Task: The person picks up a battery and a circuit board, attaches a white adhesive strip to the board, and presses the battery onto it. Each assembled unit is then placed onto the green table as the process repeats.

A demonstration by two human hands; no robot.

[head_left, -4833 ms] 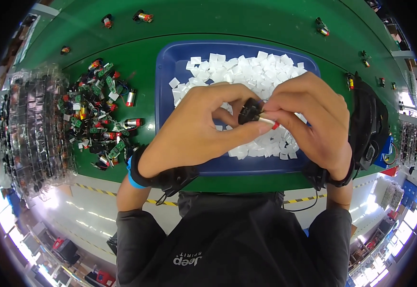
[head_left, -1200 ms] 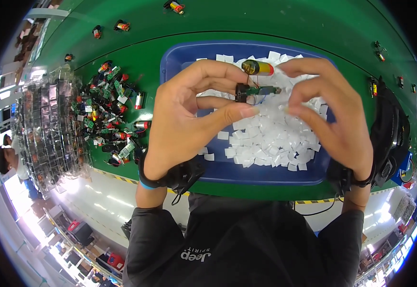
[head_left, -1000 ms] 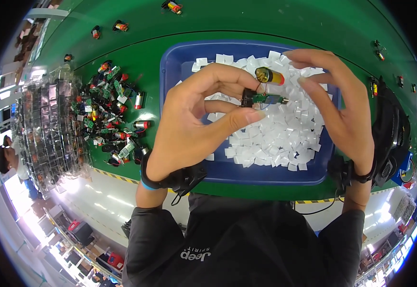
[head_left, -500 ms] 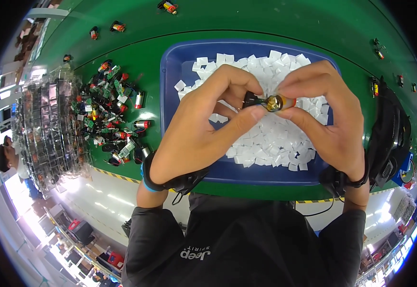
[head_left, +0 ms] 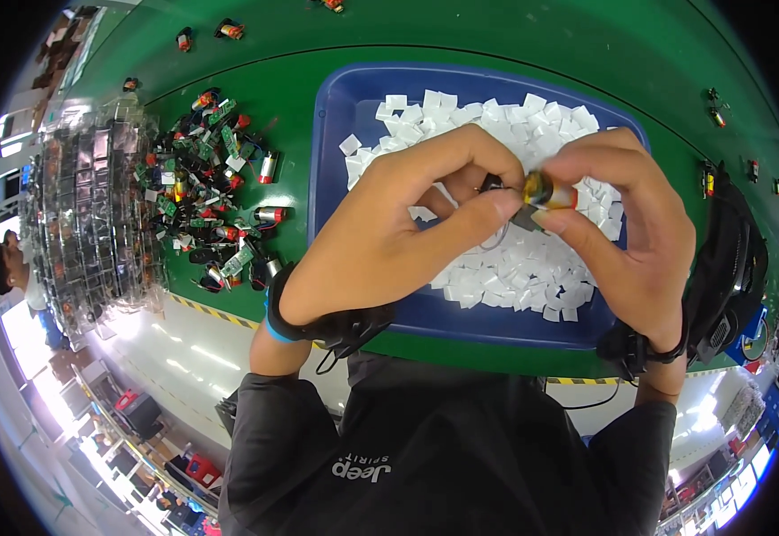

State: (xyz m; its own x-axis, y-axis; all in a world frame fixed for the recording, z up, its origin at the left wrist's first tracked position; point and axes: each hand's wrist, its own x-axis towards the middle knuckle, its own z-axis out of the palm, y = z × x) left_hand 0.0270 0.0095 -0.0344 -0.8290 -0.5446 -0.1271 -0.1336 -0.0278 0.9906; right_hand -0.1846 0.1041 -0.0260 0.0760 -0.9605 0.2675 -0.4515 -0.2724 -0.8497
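Both grips pinching a small cylindrical part [head_left: 545, 190], left hand [head_left: 389, 241], right hand [head_left: 626, 241], blue tray [head_left: 331, 134] beneath, parts pile [head_left: 220, 205] left.

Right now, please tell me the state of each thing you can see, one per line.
left hand: pinching the small cylinder part
right hand: pinching the same part
small cylinder part: held above the tray
blue tray: holds white square pieces
white square pieces: loose, heaped
pile of small parts: scattered on the green table

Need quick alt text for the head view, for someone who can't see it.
Left hand and right hand together pinch a small yellow-ended cylindrical part above a blue tray of white squares. Loose small parts lie left on the green table.
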